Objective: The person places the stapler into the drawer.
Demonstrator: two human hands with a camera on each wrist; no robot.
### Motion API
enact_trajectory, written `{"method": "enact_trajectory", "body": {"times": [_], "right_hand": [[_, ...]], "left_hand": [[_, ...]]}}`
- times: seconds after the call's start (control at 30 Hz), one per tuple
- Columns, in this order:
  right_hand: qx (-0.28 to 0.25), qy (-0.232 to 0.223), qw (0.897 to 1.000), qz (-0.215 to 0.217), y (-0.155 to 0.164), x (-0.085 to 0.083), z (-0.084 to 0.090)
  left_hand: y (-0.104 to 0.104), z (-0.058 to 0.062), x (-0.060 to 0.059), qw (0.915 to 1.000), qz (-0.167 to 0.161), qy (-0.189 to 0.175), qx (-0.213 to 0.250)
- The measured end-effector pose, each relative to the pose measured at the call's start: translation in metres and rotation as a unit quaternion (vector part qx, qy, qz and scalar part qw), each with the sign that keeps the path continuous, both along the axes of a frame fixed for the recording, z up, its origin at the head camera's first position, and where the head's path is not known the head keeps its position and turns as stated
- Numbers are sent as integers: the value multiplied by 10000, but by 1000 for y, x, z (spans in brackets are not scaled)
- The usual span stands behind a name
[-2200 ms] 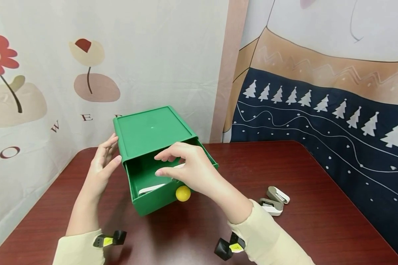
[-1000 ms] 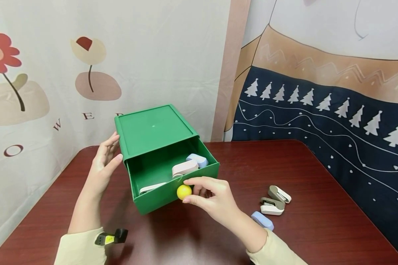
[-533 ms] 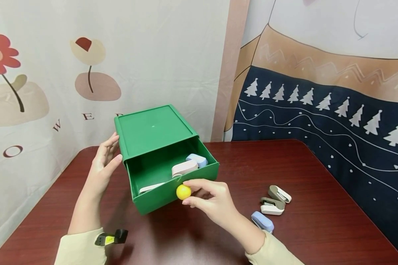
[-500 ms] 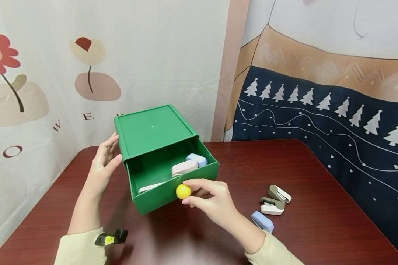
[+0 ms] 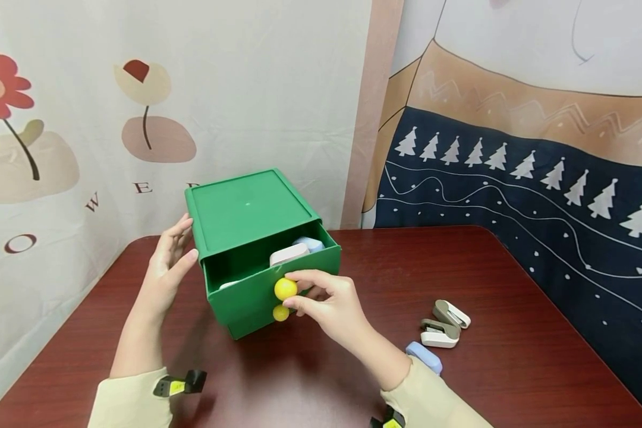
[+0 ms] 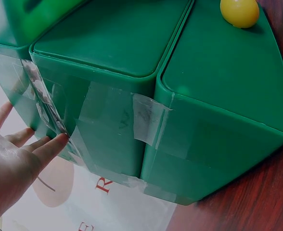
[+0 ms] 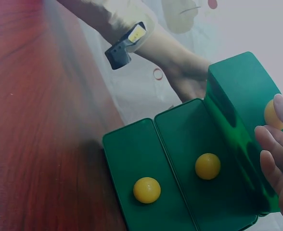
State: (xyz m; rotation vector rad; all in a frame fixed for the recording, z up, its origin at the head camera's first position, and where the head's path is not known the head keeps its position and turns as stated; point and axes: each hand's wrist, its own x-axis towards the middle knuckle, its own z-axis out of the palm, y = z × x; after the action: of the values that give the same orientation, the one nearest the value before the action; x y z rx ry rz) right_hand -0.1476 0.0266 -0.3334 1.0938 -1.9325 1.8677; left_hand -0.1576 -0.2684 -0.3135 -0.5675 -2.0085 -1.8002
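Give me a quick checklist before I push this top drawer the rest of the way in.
1. Left hand bracing the green drawer unit at its side: ok.
2. Right hand on the top drawer's yellow knob: ok.
3. Top drawer fully shut: not ok, partly open.
4. Staplers in the drawer sit below the opening's edge: cannot tell.
5. Fingers clear of the gap: ok.
6. Staplers on the table clear of the unit: ok.

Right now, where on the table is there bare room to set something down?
Bare tabletop lies beyond the staplers, toward the tree-pattern cloth, and in front of the green drawer box. Crowded: between the right hand and the staplers.
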Motion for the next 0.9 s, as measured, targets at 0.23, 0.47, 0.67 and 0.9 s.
{"method": "enact_trajectory", "body": {"times": [0.23,0.47,0.67,0.9], "right_hand": [[21,-256,9996,-65,-10,-13,2],[82,-519,9985,-119,-18,-23,5],[220,-664,9975,-102,-22,-31,10],[368,-812,9958,-187,-28,-39,12]], "left_hand": [[0,0,0,10000,-24,41,-9],[0,0,0,10000,-32,56,-8],[0,1,0,10000,-16,28,0],[1,0,0,10000,28,20,-20]]}}
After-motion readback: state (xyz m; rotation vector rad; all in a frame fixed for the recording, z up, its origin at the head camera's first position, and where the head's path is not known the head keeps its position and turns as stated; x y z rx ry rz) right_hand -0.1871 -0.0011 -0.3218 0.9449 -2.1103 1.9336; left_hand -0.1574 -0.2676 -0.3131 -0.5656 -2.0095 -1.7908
